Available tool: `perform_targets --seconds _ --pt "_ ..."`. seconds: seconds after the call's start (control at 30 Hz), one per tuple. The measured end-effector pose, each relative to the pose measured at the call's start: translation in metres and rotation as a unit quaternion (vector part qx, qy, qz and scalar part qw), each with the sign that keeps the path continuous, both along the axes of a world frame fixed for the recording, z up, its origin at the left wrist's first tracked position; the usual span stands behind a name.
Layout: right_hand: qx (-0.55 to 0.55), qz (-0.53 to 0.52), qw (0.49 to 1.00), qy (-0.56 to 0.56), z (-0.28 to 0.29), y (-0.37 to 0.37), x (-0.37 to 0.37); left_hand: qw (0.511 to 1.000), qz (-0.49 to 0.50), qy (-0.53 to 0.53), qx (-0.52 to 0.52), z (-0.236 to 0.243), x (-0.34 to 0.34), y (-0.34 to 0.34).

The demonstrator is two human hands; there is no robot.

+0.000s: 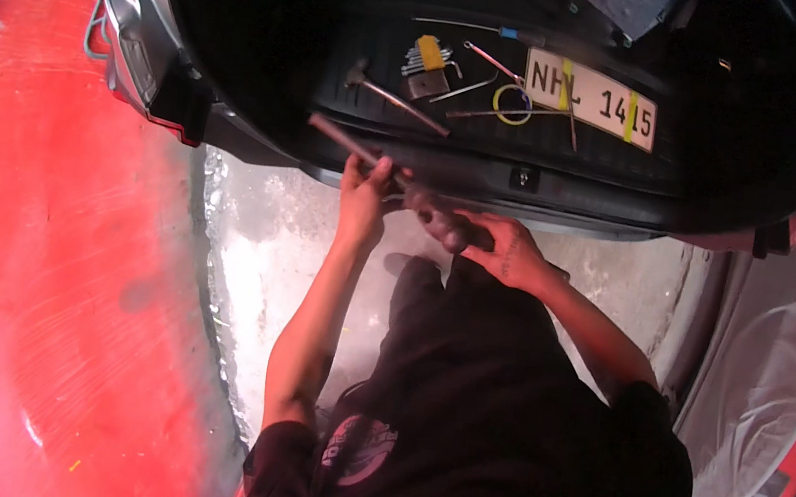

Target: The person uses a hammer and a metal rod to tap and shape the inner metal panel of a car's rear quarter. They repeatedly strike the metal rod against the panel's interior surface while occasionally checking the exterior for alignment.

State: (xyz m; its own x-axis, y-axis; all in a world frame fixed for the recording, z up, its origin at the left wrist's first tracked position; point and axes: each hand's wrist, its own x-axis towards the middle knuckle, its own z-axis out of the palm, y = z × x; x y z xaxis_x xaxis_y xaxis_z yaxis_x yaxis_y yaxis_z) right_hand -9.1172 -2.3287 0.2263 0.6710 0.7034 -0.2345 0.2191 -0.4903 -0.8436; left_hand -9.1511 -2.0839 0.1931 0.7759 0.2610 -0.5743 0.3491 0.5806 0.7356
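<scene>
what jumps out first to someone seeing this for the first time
The bright red floor fills the left side, against the dark open car boot at top. At the boot's edge, the left hand and right hand grip a long dark tool. Inside the boot lie a pale number plate, a hammer and scattered small tools.

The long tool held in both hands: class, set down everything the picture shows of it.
The long tool is a slim, dark, metal-looking bar with a thicker dark end, maybe a handle. It lies slanted, its thin end up and to the left, over the rear edge of the open car boot. The left hand grips it at mid-length; the right hand closes round the thick end. Motion blur hides finer detail, so its exact kind cannot be told.
</scene>
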Motion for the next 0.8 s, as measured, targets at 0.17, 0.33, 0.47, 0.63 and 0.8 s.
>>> perform_targets --seconds 0.17,0.33,0.47,0.63,0.8 --pt "-0.021 -0.1 0.994 0.045 -0.023 -0.043 0.032 0.994 0.029 0.007 0.104 -0.074 0.107 0.044" --pt "-0.075 -0.203 0.958 0.187 -0.034 -0.092 0.057 0.986 0.028 0.063 0.149 -0.142 0.204 0.121" --pt "-0.053 -0.241 0.946 0.21 -0.038 -0.123 0.052 0.974 0.129 0.112 0.149 -0.165 0.24 0.139" --pt "-0.043 -0.318 0.89 0.323 -0.047 -0.14 0.041 0.787 -0.124 0.152 0.585 -0.165 0.246 0.139" --pt "-0.051 -0.31 0.895 0.318 -0.053 -0.14 0.052 0.753 -0.086 0.028 0.651 -0.154 0.231 0.098"
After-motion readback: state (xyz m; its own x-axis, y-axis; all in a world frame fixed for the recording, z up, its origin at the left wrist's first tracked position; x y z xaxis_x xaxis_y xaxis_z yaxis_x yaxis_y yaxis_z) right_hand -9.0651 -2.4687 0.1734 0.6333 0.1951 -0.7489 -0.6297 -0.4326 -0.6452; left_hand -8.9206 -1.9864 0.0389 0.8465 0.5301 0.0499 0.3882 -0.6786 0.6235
